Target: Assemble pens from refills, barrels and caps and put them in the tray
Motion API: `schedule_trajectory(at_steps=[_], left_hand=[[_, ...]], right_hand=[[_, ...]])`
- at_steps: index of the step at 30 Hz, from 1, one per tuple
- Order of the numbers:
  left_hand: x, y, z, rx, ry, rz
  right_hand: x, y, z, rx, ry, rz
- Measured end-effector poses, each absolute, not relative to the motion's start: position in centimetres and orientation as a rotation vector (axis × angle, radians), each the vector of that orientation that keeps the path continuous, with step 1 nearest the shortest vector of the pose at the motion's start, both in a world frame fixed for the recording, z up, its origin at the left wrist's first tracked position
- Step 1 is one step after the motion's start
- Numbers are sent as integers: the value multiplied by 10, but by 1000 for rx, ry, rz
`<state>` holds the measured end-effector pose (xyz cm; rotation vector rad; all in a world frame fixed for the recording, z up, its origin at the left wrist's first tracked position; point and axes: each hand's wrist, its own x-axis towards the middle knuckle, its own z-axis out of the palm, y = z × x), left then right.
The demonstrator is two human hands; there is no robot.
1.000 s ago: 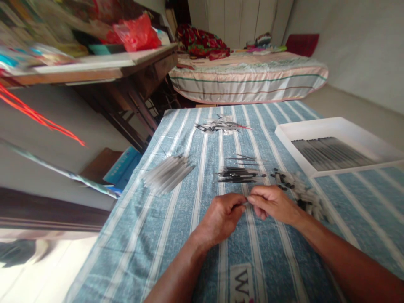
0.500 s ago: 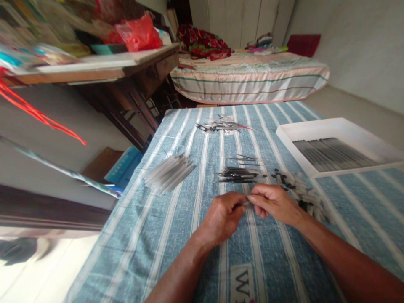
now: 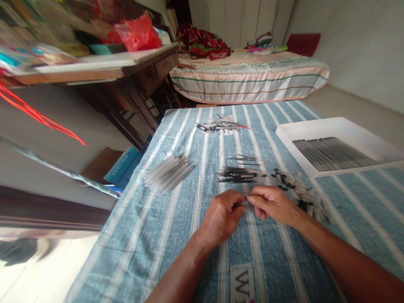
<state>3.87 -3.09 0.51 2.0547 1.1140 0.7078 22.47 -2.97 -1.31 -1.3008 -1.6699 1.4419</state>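
Observation:
My left hand point(image 3: 223, 215) is closed, its thumb and finger pinching a thin greyish pen part, mostly hidden by the fingers. Fingertip to fingertip with it, my right hand point(image 3: 270, 204) is also closed in a pinch; what it grips is too small to make out. Just beyond the hands lies a stack of thin black pen refills point(image 3: 238, 174). To the left is a bundle of clear pen barrels point(image 3: 170, 173). Close by my right wrist, short clear pieces with black ends, like pen caps point(image 3: 304, 193), lie in a loose heap.
An open white box point(image 3: 328, 122) at the right holds a row of pens point(image 3: 334, 153). Farther back is a small pile of thin black and clear parts point(image 3: 222, 125). Striped blue cloth point(image 3: 176, 252) covers the table. A desk point(image 3: 151, 59) stands left, a bed point(image 3: 252, 80) behind.
Both hands stay in nearly the same place, still pinched together. My right hand has shifted very slightly; the piles and the box have not moved.

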Motion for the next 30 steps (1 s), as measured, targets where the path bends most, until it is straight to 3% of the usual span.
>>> schedule_trajectory(at_steps=[24, 27, 30], left_hand=[[31, -20, 10, 2097, 1172, 572], [29, -18, 12, 2006, 1254, 640], [28, -17, 15, 1925, 1343, 720]], right_hand=[[223, -18, -9, -1317, -1594, 1505], [244, -12, -2, -1332, -1655, 1349], [278, -1, 2, -1468, -1652, 994]])
